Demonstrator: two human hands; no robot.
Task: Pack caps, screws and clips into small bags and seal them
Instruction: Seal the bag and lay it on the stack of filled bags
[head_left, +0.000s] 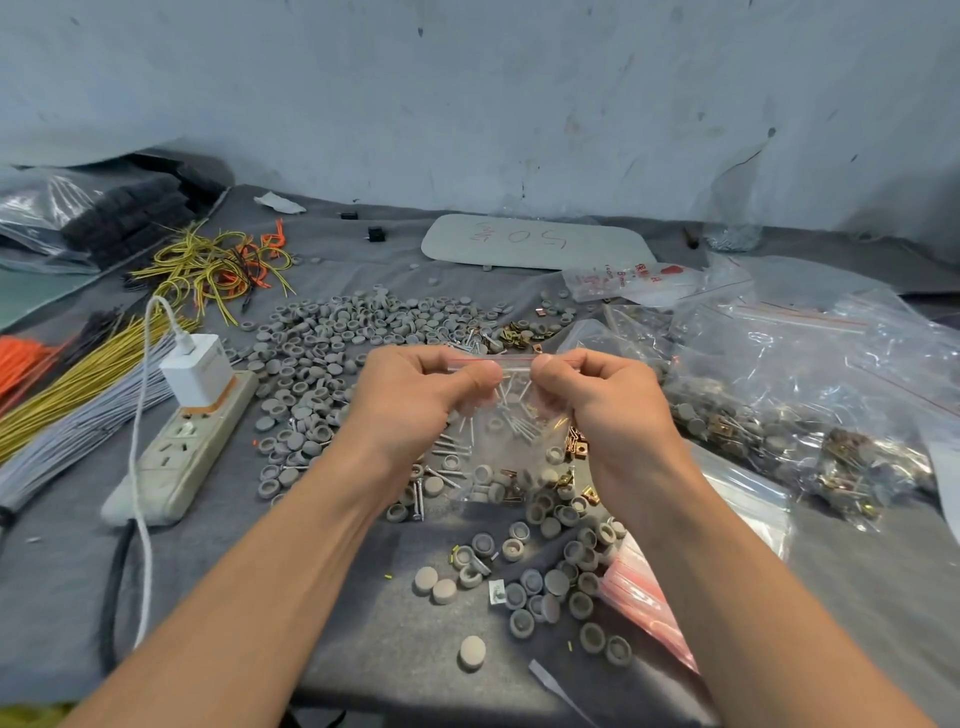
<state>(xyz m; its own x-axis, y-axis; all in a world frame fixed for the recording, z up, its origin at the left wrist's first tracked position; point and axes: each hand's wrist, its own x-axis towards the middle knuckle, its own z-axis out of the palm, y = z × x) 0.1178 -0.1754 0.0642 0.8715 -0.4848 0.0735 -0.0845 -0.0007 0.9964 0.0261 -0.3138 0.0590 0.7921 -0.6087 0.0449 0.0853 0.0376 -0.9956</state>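
Pinched clear plastic red-striped zip bag (511, 452) at top with curled left hand (410, 395) and right hand (608, 400); could not resolve its blurred lower half.

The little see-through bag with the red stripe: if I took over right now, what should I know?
Left hand pinches the top left of the small clear plastic zip bag with a red strip; right hand pinches the top right.
The bag hangs over the grey cloth table, holding thin silver screws and round grey plastic caps.
Done: parts are in this bag. Whether the strip is sealed cannot be told.
Left: probably press the strip shut, then fill more. Loose caps lie ahead; stacked empty bags lie by the right forearm.
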